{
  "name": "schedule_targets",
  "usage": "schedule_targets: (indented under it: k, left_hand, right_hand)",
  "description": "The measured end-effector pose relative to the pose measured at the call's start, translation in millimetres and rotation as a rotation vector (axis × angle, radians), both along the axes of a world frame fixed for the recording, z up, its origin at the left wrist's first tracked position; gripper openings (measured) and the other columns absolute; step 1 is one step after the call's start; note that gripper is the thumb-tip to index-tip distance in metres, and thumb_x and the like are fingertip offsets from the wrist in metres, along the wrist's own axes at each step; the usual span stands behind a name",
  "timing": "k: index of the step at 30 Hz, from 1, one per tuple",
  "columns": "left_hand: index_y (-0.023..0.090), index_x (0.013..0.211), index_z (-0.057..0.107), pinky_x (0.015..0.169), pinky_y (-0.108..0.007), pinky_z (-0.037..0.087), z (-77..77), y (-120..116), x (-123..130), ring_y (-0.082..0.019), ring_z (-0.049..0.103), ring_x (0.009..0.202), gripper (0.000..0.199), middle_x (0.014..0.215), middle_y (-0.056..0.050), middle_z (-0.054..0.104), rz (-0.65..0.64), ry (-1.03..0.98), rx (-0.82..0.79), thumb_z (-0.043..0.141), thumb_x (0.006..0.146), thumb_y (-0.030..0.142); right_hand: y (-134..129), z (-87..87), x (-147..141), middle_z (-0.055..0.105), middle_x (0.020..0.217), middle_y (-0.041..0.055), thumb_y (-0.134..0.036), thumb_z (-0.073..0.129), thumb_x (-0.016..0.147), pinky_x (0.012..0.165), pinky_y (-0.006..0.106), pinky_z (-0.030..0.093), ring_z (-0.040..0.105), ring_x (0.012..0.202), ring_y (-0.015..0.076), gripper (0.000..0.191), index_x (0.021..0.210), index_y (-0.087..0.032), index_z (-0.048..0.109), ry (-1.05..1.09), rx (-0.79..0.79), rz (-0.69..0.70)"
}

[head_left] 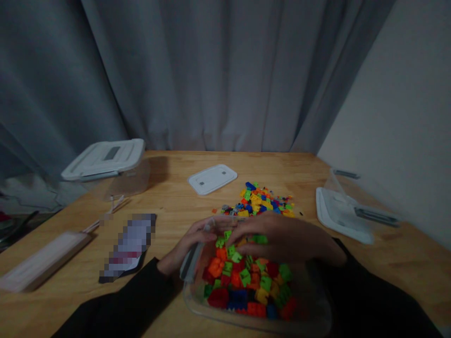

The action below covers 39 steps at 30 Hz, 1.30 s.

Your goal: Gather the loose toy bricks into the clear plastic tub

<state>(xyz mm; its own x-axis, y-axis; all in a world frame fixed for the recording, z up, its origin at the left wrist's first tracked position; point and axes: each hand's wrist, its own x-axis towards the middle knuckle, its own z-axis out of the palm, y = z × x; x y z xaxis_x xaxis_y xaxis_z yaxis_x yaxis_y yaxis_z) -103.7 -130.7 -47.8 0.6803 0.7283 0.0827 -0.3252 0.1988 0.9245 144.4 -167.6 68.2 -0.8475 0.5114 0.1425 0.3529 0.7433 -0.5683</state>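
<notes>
A clear plastic box (257, 319) full of red, green, orange, blue and yellow toy building bricks (239, 279) sits at the near edge of the table, under my hands. My left hand (197, 239) grips the box's side by its grey latch (190, 262). My right hand (282, 239) arches over the far part of the box, its fingers close to my left hand and hiding the rim there. A loose pile of similar bricks (257, 202) lies on the table just beyond my hands.
A wooden table (176, 197) stands against a grey curtain (197, 70) and a wall. On it are a white lid (212, 179), a lidded clear box (104, 162) at the back left and another box with a white lid (340, 211) at the right. A pale flat case (44, 260) and a pixelated object (128, 246) lie at the left.
</notes>
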Motion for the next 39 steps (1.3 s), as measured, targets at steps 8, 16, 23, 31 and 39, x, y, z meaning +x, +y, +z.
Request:
schedule_targets:
  k: [8,16,23,31,39]
  left_hand:
    - [0.02,0.132,0.068,0.119,-0.055,0.031,1.0,-1,-1,-0.035,0.057,0.136,0.054,0.138,-0.012,0.069,-0.014,-0.021,0.007,0.058,0.079,0.013]
    - [0.019,0.132,0.068,0.12,-0.056,0.029,-1.1,-1,-2,-0.036,0.057,0.135,0.055,0.14,-0.013,0.068,0.0,-0.025,-0.011,0.059,0.078,0.013]
    - [0.018,0.13,0.069,0.121,-0.056,0.028,-1.2,0,0,-0.035,0.058,0.135,0.053,0.138,-0.013,0.069,-0.008,-0.053,-0.009,0.059,0.078,0.012]
    - [0.019,0.133,0.067,0.114,-0.06,0.036,1.2,-2,0,-0.038,0.063,0.129,0.053,0.137,-0.015,0.069,-0.047,-0.047,-0.033,0.057,0.08,0.014]
    - [0.018,0.129,0.07,0.116,-0.057,0.034,4.0,-2,0,-0.037,0.063,0.128,0.053,0.135,-0.014,0.071,0.009,-0.011,0.003,0.058,0.078,0.013]
  right_hand:
    - [107,-52.2,69,0.072,0.124,0.0137,-0.023,0.052,0.098,0.092,0.037,0.055,0.068,0.109,0.0225,0.03,0.123,-0.016,0.068,0.214,0.261,-0.787]
    - [143,-125.7,86,0.062,0.144,0.0211,-0.013,0.043,0.099,0.118,0.036,0.04,0.059,0.133,0.0249,0.044,0.138,-0.005,0.061,-0.066,0.238,-0.712]
    - [145,-130.1,87,0.061,0.145,0.0177,-0.017,0.04,0.103,0.118,0.037,0.04,0.057,0.136,0.0247,0.043,0.139,-0.009,0.061,-0.126,0.233,-0.674]
    - [145,-129.4,88,0.066,0.139,0.0191,-0.014,0.043,0.101,0.113,0.038,0.045,0.063,0.128,0.027,0.04,0.133,-0.01,0.066,-0.165,0.229,-0.72]
    - [144,-123.6,91,0.068,0.135,0.019,-0.013,0.044,0.101,0.111,0.034,0.044,0.064,0.124,0.025,0.039,0.133,-0.009,0.066,-0.203,0.228,-0.734]
